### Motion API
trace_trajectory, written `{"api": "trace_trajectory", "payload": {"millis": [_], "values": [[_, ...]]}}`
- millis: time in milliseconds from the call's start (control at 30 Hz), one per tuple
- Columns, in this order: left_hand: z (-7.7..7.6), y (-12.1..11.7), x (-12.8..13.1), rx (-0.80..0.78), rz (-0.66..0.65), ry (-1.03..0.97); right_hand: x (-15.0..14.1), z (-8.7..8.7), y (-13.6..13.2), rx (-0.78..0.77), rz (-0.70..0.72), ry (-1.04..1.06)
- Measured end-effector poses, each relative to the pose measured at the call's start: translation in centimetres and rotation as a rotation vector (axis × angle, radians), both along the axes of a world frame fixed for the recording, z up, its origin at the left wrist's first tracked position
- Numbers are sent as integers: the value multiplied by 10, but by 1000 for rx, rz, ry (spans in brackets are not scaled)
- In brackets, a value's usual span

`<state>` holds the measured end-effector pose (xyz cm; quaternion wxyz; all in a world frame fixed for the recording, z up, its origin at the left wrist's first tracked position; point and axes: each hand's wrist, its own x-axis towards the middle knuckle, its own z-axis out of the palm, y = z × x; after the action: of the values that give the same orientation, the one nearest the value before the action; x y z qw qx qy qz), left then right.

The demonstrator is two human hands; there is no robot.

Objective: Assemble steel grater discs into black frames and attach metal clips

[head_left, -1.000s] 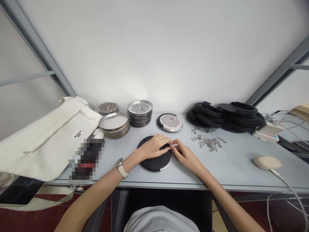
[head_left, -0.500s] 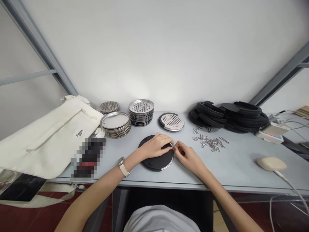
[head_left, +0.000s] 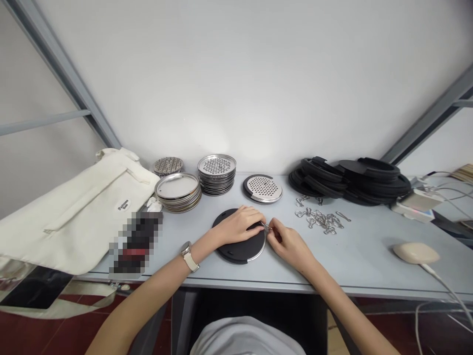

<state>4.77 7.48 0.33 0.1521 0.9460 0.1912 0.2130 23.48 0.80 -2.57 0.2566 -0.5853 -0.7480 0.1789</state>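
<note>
A black round disc (head_left: pixel 236 251) with a silver rim showing along its right side lies flat on the table near the front edge. My left hand (head_left: pixel 242 225) rests over its upper right part, thumb and fingers closed at the rim. Just right of the disc, my right hand (head_left: pixel 286 240) is closed in a pinch on a small metal clip (head_left: pixel 266 227) at the rim. Fingers partly hide how clip and disc meet. Behind, a perforated metal grater disc (head_left: pixel 264 188) sits in a black partial ring. Loose metal wire clips (head_left: pixel 321 219) lie in a pile to the right.
Stacked metal grater discs (head_left: pixel 217 175) and plain-topped metal discs (head_left: pixel 178 192) stand back left. Black plastic discs (head_left: pixel 369 182) are piled back right. A white bag (head_left: pixel 81 212) covers the left side. A cream corded device (head_left: pixel 416 252) lies at right. The wall (head_left: pixel 236 88) closes off the back.
My right hand has drawn slightly right and down, and more of the metal clip shows between the hands. The left hand and disc look nearly the same.
</note>
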Motion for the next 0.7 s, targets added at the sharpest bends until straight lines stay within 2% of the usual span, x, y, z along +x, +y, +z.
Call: {"api": "trace_trajectory", "payload": {"millis": [433, 700], "values": [[-2, 2, 0, 59, -45, 27, 1, -1, 1, 1, 30, -101], [-4, 1, 0, 96, 9, 40, 2, -1, 1, 4, -11, -93]]}}
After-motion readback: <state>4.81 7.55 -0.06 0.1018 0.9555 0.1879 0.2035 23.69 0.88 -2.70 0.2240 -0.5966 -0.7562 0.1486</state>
